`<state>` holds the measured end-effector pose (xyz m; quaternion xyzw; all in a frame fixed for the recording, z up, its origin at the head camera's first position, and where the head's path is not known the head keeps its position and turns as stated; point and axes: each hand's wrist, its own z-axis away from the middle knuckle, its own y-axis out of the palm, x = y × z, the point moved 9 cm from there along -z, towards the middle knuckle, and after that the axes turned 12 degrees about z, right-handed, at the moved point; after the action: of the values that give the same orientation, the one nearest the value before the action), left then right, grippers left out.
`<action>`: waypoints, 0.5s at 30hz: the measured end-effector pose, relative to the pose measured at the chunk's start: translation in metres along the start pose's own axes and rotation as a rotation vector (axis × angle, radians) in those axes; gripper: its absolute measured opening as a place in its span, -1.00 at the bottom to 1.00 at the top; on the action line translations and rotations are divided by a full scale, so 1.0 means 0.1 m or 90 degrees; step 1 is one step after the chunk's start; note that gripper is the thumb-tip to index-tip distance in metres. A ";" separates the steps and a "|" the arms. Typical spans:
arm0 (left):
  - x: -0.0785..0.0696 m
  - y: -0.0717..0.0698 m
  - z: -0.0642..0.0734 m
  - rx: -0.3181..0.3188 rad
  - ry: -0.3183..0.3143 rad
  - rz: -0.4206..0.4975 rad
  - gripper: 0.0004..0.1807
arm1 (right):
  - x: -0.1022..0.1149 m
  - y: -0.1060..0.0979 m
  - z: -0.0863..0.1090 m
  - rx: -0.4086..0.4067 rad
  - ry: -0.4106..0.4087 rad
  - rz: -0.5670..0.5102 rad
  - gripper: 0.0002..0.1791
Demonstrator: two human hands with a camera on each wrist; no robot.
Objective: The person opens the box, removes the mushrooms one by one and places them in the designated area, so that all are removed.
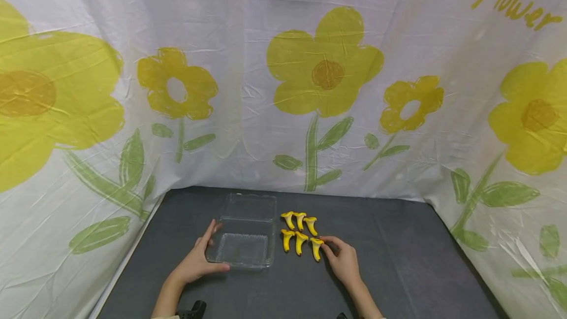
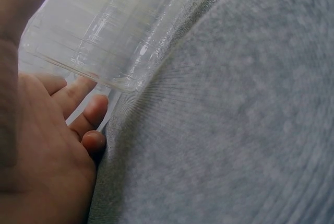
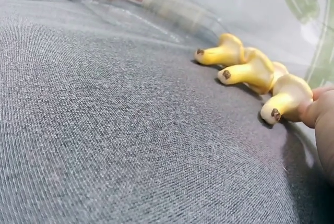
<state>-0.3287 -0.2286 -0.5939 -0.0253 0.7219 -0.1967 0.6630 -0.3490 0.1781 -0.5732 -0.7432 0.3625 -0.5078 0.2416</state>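
A clear plastic clamshell container (image 1: 242,250) lies with its lid (image 1: 250,208) raised behind it. My left hand (image 1: 198,258) rests against the container's left side, fingers along the wall and thumb near the front corner. In the left wrist view, its fingers (image 2: 78,96) lie beside the clear wall. To the right of the container, yellow mushrooms (image 1: 300,241) with flared caps and tapering stems lie in two rows of three. My right hand (image 1: 345,262) pinches the cap of the front row's rightmost mushroom (image 1: 316,249) between thumb and fingertips.
Under everything is a dark grey cloth-covered table (image 1: 390,260). A white curtain (image 1: 239,151) printed with yellow flowers hangs along its back and sides. The mushrooms' back row (image 1: 299,219) lies behind the front one, close to the container's right side.
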 end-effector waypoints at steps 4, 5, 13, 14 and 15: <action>-0.03 -0.02 0.00 -0.001 0.006 0.004 0.52 | 0.00 0.01 -0.01 -0.005 0.001 0.011 -0.80; -0.04 -0.02 0.01 -0.002 0.010 0.002 0.52 | 0.00 0.01 -0.01 -0.006 0.002 0.010 -0.79; -0.03 -0.02 0.00 -0.002 0.008 -0.002 0.53 | -0.02 0.01 0.04 -0.019 0.001 0.011 -0.72; -0.02 -0.02 0.00 -0.001 0.006 -0.002 0.53 | -0.02 0.01 0.05 -0.023 -0.003 0.014 -0.72; -0.02 -0.02 0.00 -0.002 0.006 -0.002 0.54 | -0.02 0.00 0.06 -0.028 -0.005 0.015 -0.71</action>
<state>-0.3286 -0.2300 -0.5914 -0.0262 0.7252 -0.1966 0.6594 -0.3441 0.1792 -0.5766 -0.7460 0.3813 -0.4939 0.2325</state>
